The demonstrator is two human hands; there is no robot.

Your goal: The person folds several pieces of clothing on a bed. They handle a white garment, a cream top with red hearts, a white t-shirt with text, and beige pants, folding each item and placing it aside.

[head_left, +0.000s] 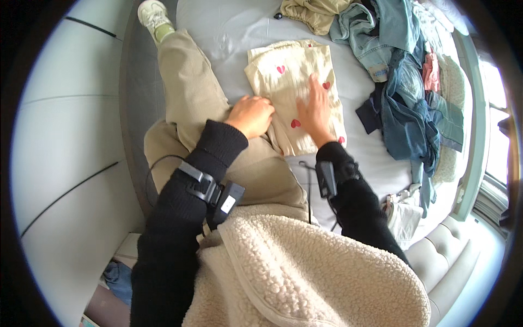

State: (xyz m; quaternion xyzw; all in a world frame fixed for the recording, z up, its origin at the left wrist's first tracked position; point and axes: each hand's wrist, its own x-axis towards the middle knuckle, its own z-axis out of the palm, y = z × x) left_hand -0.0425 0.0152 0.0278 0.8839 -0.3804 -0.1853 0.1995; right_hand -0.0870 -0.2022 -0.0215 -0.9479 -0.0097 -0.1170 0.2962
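Observation:
A cream garment (291,92) with red broken-heart patches lies folded into a rough rectangle on the grey bed sheet; its exact kind is hard to tell when folded. My left hand (250,116) is at its left edge, fingers curled and bent in against the cloth, with the fingertips partly hidden. Flat across the right half of the garment rests my right hand (317,111), its fingers stretched out and the thumb apart. Slight creases run through the fabric between the two hands.
Jeans (406,114) and other clothes pile up at the right, with a khaki garment (310,13) at the top. My bent leg in beige corduroy trousers (188,82) lies left of the garment. White cabinet fronts (65,141) stand beyond the bed's left edge. Cables hang near both wrists.

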